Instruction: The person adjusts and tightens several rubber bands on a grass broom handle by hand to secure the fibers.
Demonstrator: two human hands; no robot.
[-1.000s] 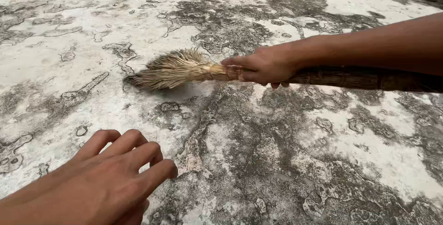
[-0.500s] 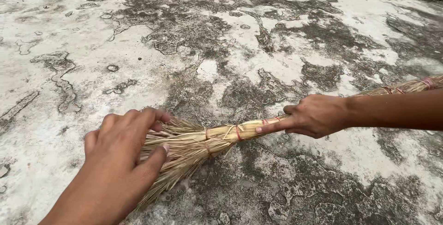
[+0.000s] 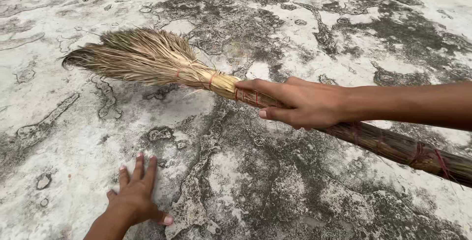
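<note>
The broom (image 3: 206, 77) is straw-coloured: pale tan and frayed grey-beige in the bristle fan out toward nine o'clock, darkening to brown along the handle toward four o'clock, with thin red-orange bindings ringing it at intervals. The floor (image 3: 73, 151) is off-white concrete, mottled with dark grey and blackish blotches, heaviest from twelve to five o'clock, and veined with cracked, peeling outlines.

Under me is a rough concrete floor (image 3: 83, 151), pale grey, blotched with dark mould-like stains and raised, crusty ridges; my left hand (image 3: 137, 198) lies flat on it, fingers spread; the broom's bristle end (image 3: 132, 55) appears to brush its surface.
</note>
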